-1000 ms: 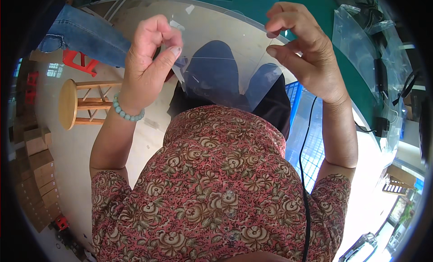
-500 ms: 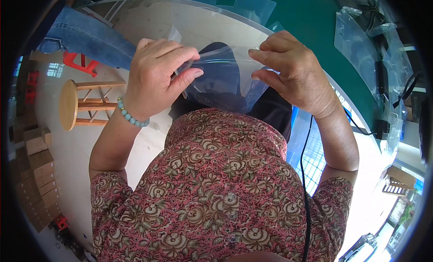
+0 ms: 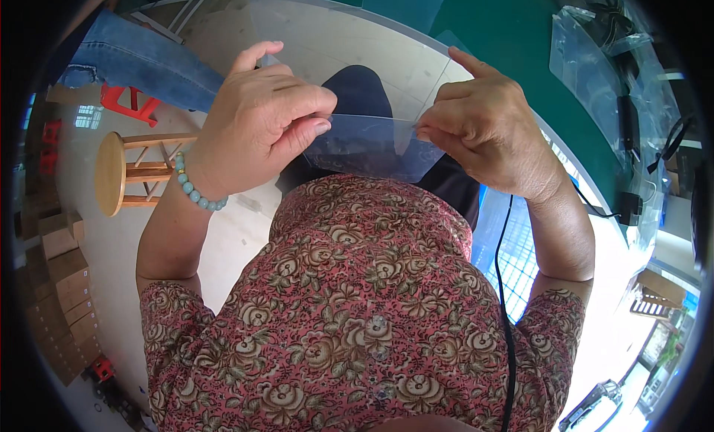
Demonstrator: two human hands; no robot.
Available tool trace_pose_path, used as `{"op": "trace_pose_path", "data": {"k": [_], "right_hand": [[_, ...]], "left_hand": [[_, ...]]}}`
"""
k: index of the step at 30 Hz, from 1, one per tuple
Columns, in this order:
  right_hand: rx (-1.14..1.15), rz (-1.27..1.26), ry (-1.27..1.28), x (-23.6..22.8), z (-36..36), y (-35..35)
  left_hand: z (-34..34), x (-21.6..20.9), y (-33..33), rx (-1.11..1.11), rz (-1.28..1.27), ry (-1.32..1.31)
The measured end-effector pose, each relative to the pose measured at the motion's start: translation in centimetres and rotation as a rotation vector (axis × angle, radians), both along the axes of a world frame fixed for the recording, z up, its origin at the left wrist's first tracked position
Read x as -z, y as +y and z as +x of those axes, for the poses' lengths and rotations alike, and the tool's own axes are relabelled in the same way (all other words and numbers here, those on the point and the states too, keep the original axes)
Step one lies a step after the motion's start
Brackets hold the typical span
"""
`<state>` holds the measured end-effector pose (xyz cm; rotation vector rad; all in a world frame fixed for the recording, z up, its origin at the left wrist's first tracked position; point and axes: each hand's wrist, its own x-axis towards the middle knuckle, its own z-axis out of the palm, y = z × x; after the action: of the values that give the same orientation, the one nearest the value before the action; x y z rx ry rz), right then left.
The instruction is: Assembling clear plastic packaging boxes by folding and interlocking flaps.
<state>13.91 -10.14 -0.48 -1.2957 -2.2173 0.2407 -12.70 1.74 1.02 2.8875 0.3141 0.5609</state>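
Note:
A clear, thin plastic sheet (image 3: 372,143) stretches between my two hands in front of my lap; whether it is a single sheet or a bag, I cannot tell. My left hand (image 3: 256,130) pinches its upper left corner between thumb and bent fingers, one finger sticking up. At the upper right corner, my right hand (image 3: 483,127) pinches the sheet with thumb and fingertips, its index finger pointing up and away. The sheet's upper edge runs nearly straight between the hands, and my dark trousers show through it.
A green-topped table (image 3: 513,30) curves ahead and to the right, with clear plastic pieces (image 3: 416,8) and plastic bags (image 3: 584,60) on it. At left are a person's jeans-clad leg (image 3: 149,60), a wooden stool (image 3: 111,171), a red stool (image 3: 126,104) and cardboard boxes (image 3: 71,272). A black cable (image 3: 500,268) hangs at my right.
Both hands have closed from a looser hold into tighter pinches and moved slightly down. One finger on each hand now sticks up, and the sheet's upper edge sits lower and straighter.

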Motion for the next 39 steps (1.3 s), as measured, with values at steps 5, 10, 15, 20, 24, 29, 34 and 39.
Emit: {"op": "trace_pose_path", "data": {"k": [5,10,15,20,24,29,34,39], "right_hand": [[0.038,0.046,-0.051,-0.7,-1.2,-0.2],[-0.049,-0.087,-0.203,-2.7,-0.6,-1.9],[-0.121,-0.080,-0.262,-6.0,2.7,-3.3],[0.012,-0.010,-0.347,-5.5,2.4,-3.0],[0.154,0.217,-0.457,-5.3,0.0,-4.0],[0.210,0.123,-0.352,-4.9,-1.3,-3.3],[0.424,0.038,-0.160,-3.2,-0.6,-2.6],[0.244,0.236,-0.084,-1.7,-0.2,-2.4]], "left_hand": [[3.4,-0.8,-3.1,-0.045,0.214,-0.004],[5.0,2.5,-4.0,0.041,0.014,-0.088],[4.4,2.0,-1.6,0.407,-0.065,-0.152],[4.2,-2.9,1.0,0.495,0.132,0.082],[3.3,-3.6,2.3,0.373,0.138,0.167],[3.5,-0.3,-0.6,0.405,-0.158,-0.022],[3.5,1.7,-1.1,0.207,-0.184,-0.196],[2.6,1.8,-0.4,0.169,-0.213,-0.262]]}}
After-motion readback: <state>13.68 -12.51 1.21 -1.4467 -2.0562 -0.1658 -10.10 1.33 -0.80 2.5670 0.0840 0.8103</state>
